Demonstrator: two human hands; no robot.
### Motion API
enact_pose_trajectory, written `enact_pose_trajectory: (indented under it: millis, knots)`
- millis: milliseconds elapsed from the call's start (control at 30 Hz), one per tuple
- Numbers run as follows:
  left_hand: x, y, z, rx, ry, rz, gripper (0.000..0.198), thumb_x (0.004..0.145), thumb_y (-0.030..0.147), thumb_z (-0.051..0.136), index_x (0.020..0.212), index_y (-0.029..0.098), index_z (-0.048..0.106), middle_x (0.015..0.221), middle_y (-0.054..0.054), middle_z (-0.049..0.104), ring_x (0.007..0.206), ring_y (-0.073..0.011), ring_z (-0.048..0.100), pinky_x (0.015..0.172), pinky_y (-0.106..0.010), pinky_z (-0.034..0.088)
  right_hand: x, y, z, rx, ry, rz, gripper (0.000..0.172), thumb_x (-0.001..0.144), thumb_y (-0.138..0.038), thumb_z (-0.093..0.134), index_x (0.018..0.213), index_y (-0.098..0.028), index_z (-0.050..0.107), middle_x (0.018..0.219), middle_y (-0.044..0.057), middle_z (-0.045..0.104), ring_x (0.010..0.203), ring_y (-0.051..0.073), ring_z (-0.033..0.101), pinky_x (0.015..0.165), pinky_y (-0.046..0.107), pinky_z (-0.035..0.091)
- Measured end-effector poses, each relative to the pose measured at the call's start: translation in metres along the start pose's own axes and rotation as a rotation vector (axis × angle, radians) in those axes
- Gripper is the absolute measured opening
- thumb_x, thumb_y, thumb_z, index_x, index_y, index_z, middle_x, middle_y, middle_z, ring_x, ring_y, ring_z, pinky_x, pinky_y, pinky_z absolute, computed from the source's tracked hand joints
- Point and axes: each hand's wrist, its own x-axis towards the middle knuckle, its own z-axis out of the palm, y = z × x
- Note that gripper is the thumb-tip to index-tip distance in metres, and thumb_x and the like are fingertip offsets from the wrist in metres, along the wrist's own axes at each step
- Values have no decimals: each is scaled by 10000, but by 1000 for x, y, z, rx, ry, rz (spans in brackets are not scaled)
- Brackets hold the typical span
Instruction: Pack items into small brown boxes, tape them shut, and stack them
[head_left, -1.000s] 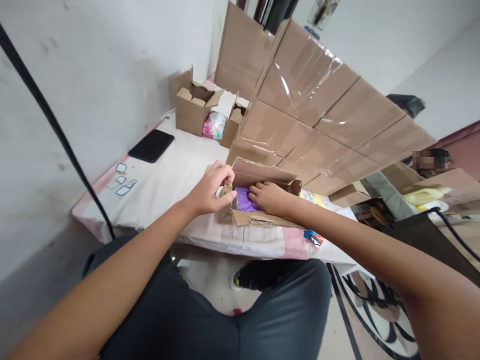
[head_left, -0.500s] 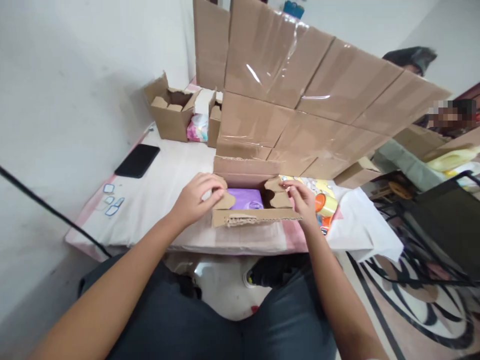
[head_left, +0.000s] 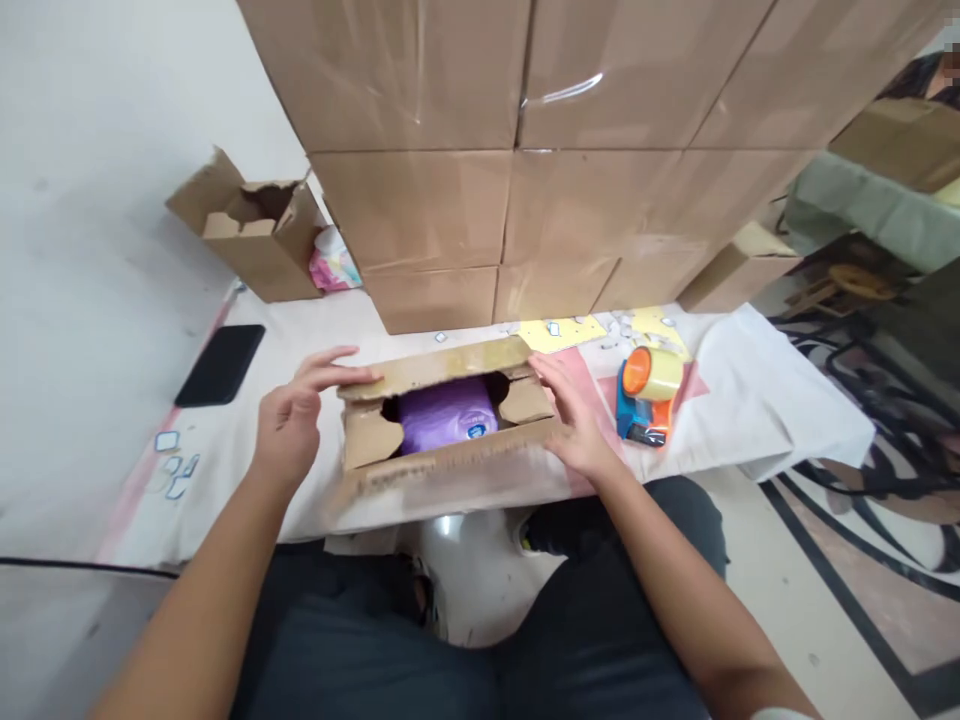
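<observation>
We're looking down on a small brown cardboard box (head_left: 442,425) at the near edge of the cloth-covered bench (head_left: 750,400), right in front of our knees. Its top is half open. The long far flap is folded inward and the near one hangs out towards us with a rough, torn-looking edge. The two short end flaps are tucked in over a glossy purple packet (head_left: 448,413) with a small blue and white mark. Our left hand (head_left: 296,420) is spread wide, gripping nothing, with its fingertips on the left end of the far flap. Our right hand (head_left: 577,425) lies flat and open against the box's right end, fingers over the short flap there. Just right of it lies an orange and blue tape dispenser (head_left: 645,395), apart from the hand. A black phone (head_left: 221,365) lies off to the left, and a wall of sealed cartons (head_left: 525,150) rises behind the box.
</observation>
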Motion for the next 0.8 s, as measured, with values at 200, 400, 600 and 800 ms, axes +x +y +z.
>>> enact_pose_trajectory:
  millis: [200, 400, 600, 800]
  knots:
    - [1, 7, -4, -9, -75, -44, 507, 1022, 538, 274, 1097, 311, 722, 1111, -46, 754, 1294, -290, 571, 1118, -571, 438, 3, -23, 25, 188, 227, 235, 694, 942, -435, 531, 1555, -341, 220, 1567, 103, 374, 1372, 294, 459, 1078, 517, 463]
    - [-6, 55, 1, 435, -373, 450, 511, 943, 497, 568, 1423, 328, 525, 1348, -24, 669, 1331, -301, 555, 1169, -543, 364, 7, -23, 23, 312, 244, 286, 672, 885, -311, 586, 1510, -312, 340, 1520, 83, 441, 1361, 273, 457, 1062, 471, 475]
    - [-15, 70, 18, 567, -417, 540, 461, 956, 193, 590, 1413, 200, 531, 1353, -42, 666, 1283, -194, 602, 1126, -355, 447, 8, -18, 30, 338, 300, 258, 670, 887, -328, 603, 1513, -314, 363, 1475, 88, 474, 1300, 252, 497, 990, 416, 496]
    - [-5, 71, 16, 681, -373, 623, 403, 953, 248, 601, 1354, 221, 580, 1410, -40, 623, 1378, -239, 513, 1161, -410, 388, -2, -1, -12, 130, 637, 80, 532, 900, -363, 600, 1403, -260, 463, 1353, 116, 555, 1157, 243, 581, 950, 428, 473]
